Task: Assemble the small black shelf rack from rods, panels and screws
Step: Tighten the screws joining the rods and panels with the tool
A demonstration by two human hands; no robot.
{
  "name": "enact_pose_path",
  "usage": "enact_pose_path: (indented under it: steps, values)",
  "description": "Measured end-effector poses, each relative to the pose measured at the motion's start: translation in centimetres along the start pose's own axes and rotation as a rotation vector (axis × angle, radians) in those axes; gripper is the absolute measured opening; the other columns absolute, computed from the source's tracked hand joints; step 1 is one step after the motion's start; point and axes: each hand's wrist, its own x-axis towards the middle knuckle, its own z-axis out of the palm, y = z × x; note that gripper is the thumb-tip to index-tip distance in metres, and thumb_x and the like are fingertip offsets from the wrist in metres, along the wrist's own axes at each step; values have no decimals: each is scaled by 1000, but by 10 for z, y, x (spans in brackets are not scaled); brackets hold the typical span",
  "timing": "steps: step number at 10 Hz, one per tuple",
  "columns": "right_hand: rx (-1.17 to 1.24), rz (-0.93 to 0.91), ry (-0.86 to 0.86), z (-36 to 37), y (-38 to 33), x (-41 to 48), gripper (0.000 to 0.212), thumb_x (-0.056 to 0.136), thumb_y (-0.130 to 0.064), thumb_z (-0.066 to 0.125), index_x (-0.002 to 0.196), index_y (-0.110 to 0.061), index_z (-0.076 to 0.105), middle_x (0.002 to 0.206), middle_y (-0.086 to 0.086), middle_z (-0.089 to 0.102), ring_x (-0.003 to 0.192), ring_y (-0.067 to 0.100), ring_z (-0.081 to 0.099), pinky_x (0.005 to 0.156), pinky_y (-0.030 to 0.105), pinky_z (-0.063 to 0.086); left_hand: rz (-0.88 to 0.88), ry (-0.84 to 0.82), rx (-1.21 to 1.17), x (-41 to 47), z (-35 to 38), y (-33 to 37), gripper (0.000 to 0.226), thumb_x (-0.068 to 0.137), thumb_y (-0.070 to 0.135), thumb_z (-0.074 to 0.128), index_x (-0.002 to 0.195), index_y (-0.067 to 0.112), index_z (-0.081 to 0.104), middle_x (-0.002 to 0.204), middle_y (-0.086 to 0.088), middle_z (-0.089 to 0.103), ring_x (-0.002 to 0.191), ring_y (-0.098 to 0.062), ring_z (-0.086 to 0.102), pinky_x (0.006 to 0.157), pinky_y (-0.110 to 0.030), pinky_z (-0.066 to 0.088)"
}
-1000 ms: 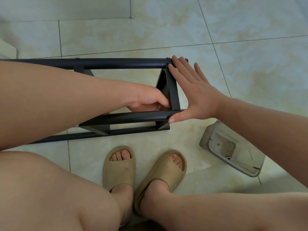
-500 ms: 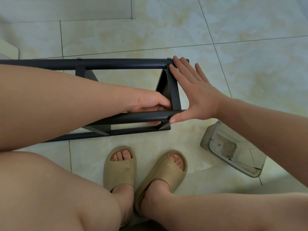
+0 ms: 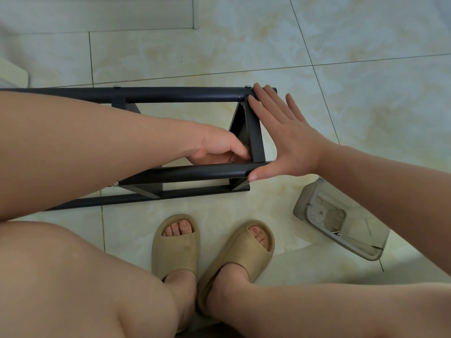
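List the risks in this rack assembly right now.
The rack lies on smooth tile, braced by the flat right hand; it may slide. The left hand works inside the frame by the end panel, where it could get pinched. The parts tray sits beside the right forearm and could be knocked.

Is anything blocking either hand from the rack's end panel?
Nothing visible. The right hand lies open against the end panel from outside; the left hand reaches it from inside the rack, fingers curled.
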Motion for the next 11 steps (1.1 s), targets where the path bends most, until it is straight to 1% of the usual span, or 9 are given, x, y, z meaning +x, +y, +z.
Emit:
enact_pose_path:
  steps: [2, 3, 4, 5, 6, 8, 9, 10, 11]
  values:
    - [-7, -2, 0, 0, 0, 0, 146, 56, -99, 46, 162, -13, -6, 169, 5, -18, 154, 19, -20, 125, 49, -11, 28, 7, -35, -1, 0, -1, 15, 97, 5, 45, 105, 4, 58, 105, -17, 54, 95, -26, 57, 87, -29, 47]
    - [-8, 0, 0, -1, 0, 0, 146, 56, -99, 45, 162, -13, -6, 169, 5, -18, 154, 19, -20, 125, 49, -11, 22, -12, -73, -1, -2, -2, 11, 97, 8, 47, 104, 5, 54, 100, -16, 50, 88, -25, 58, 83, -31, 49]
    - [-9, 2, 0, -1, -1, 0, 146, 56, -100, 45, 162, -14, -6, 169, 5, -18, 155, 19, -19, 125, 50, -10, -26, -41, -78, 1, -2, -5, 22, 98, 23, 50, 92, 15, 69, 91, -5, 65, 76, -16, 60, 83, -32, 47]
    - [-9, 1, 0, -1, 0, 0, 146, 56, -99, 45, 162, -13, -6, 169, 5, -18, 155, 19, -19, 125, 50, -10, -49, -10, -39, 5, 0, -6, 19, 97, 26, 52, 93, 16, 68, 85, -2, 64, 69, -14, 57, 75, -29, 47]
    - [-9, -2, 1, 0, 0, 0, 145, 57, -99, 46, 162, -14, -6, 169, 5, -18, 155, 20, -20, 125, 50, -10, -27, 7, -5, 5, 1, -4, 20, 95, 19, 52, 90, 14, 71, 82, -3, 70, 68, -14, 63, 67, -25, 51]
    - [-5, -3, 6, 1, 1, 0, 145, 57, -99, 46, 162, -13, -6, 169, 5, -18, 154, 18, -20, 125, 50, -10, -12, 9, -22, 4, 0, 0, 22, 96, 11, 50, 89, 12, 71, 83, -4, 72, 75, -17, 66, 78, -27, 50]
    - [-1, -5, 11, 1, 1, 0, 145, 57, -99, 46, 162, -13, -5, 169, 5, -17, 154, 18, -20, 125, 50, -11, 7, 4, -34, 5, -1, -1, 32, 95, 8, 50, 77, 14, 75, 78, -3, 71, 71, -16, 67, 76, -27, 50]
    - [-2, -9, 15, 1, 1, 0, 145, 57, -99, 46, 162, -14, -5, 169, 5, -17, 154, 18, -20, 125, 50, -11, 12, -2, -36, 4, -1, 0, 29, 95, 7, 50, 80, 14, 74, 78, -4, 71, 71, -16, 66, 74, -27, 51]
    - [-3, -7, 13, 1, 2, 1, 145, 57, -100, 46, 162, -14, -6, 169, 5, -18, 154, 18, -21, 125, 50, -11, 18, -19, -23, 4, -2, -1, 40, 95, 6, 48, 69, 17, 76, 73, -2, 69, 69, -14, 66, 74, -27, 50]
